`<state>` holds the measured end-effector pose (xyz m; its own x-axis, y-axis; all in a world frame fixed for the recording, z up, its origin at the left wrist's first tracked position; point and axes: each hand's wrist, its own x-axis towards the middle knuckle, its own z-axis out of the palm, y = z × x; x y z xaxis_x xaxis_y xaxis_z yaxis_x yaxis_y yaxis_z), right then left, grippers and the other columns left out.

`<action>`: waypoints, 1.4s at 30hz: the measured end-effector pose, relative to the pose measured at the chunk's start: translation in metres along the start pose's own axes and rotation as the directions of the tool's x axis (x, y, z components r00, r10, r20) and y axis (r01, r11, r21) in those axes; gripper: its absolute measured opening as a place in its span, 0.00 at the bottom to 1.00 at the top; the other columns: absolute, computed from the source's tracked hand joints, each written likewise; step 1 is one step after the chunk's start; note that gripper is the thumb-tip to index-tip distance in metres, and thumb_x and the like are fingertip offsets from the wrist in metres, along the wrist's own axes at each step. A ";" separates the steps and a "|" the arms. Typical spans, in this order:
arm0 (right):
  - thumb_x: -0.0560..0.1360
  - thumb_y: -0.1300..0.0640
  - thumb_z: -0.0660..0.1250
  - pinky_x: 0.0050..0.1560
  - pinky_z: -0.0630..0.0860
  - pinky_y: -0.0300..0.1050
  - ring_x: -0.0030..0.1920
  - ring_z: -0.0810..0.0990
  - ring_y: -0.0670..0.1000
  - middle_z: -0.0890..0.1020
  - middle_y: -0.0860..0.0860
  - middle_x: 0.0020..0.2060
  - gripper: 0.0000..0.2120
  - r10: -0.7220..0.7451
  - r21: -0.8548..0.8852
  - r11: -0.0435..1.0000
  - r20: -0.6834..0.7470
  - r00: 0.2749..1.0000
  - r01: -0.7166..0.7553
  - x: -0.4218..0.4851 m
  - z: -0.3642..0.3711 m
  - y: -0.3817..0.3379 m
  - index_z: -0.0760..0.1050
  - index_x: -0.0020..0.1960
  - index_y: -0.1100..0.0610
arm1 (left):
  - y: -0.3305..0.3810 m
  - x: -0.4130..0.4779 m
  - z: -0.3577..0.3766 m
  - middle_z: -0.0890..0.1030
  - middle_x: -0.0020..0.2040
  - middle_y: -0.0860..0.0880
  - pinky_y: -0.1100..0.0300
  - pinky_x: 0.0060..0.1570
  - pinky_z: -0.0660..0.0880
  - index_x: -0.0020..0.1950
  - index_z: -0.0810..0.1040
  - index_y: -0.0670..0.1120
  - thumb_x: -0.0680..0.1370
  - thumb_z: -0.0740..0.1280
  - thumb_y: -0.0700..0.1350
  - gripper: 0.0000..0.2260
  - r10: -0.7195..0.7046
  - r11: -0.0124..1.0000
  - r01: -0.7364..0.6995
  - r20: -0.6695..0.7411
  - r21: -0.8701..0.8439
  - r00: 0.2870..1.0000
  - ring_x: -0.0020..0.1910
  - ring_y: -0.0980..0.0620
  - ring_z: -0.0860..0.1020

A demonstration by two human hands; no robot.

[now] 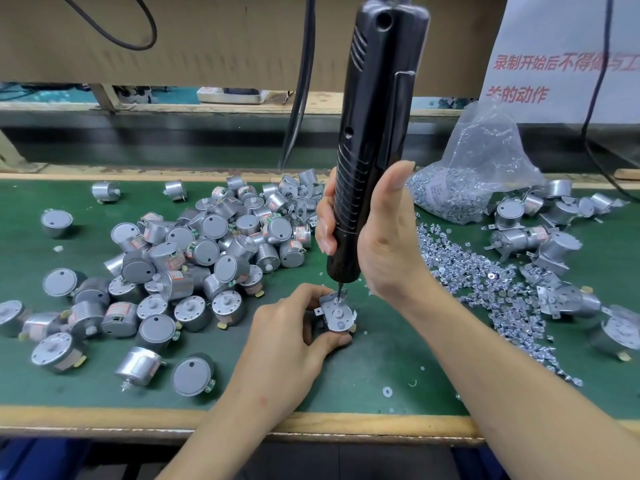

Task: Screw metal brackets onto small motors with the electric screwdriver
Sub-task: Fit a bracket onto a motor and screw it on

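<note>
My left hand (294,327) grips a small silver motor (337,317) standing on the green mat, a metal bracket (334,299) lying on its top face. My right hand (377,237) is wrapped round the lower body of the black electric screwdriver (374,133), which stands nearly upright. Its bit touches a screw at the bracket's far end. The motor's body is mostly hidden by my fingers.
A heap of bare motors (207,244) fills the mat to the left. Loose screws (485,289) spread to the right below a clear bag of screws (467,174). Motors with brackets (554,247) lie at the far right. The bench's wooden edge (173,420) runs along the front.
</note>
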<state>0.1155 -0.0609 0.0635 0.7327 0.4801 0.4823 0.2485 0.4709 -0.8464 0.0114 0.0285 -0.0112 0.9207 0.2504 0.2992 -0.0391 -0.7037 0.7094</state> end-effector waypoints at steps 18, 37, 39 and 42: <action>0.68 0.22 0.56 0.29 0.71 0.43 0.24 0.71 0.51 0.76 0.48 0.27 0.34 0.030 -0.024 0.999 0.023 0.999 -0.029 0.000 0.003 0.004 0.73 0.42 0.54 | 0.002 0.000 -0.001 0.76 0.39 0.70 0.72 0.37 0.65 0.53 0.77 0.56 0.68 0.80 0.49 0.17 -0.006 1.000 0.006 0.019 0.021 1.000 0.36 0.59 0.74; 0.67 0.21 0.59 0.26 0.67 0.38 0.22 0.69 0.48 0.74 0.46 0.25 0.36 0.084 -0.024 0.996 0.067 0.994 -0.082 -0.003 0.008 0.006 0.70 0.39 0.56 | 0.005 -0.001 0.001 0.76 0.39 0.65 0.75 0.39 0.65 0.55 0.77 0.54 0.69 0.79 0.50 0.18 -0.025 0.999 0.025 0.013 0.031 1.000 0.36 0.69 0.72; 0.66 0.20 0.59 0.26 0.68 0.38 0.22 0.69 0.48 0.74 0.46 0.25 0.36 0.088 -0.013 0.996 0.065 0.994 -0.087 -0.003 0.008 0.006 0.71 0.40 0.56 | 0.004 -0.001 0.001 0.78 0.42 0.64 0.74 0.39 0.65 0.55 0.77 0.55 0.69 0.79 0.51 0.18 -0.025 0.999 0.025 0.012 0.028 1.000 0.37 0.69 0.72; 0.66 0.20 0.59 0.26 0.68 0.38 0.22 0.69 0.49 0.74 0.47 0.26 0.36 0.077 -0.018 0.997 0.043 0.996 -0.076 -0.003 0.007 0.007 0.71 0.39 0.55 | 0.005 -0.001 0.001 0.76 0.41 0.67 0.75 0.39 0.65 0.55 0.77 0.54 0.69 0.79 0.50 0.18 -0.023 0.999 0.023 0.012 0.023 1.000 0.37 0.70 0.72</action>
<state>0.1101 -0.0536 0.0576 0.7220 0.5461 0.4249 0.2035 0.4194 -0.8847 0.0104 0.0239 -0.0090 0.9259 0.2589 0.2750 -0.0089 -0.7129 0.7012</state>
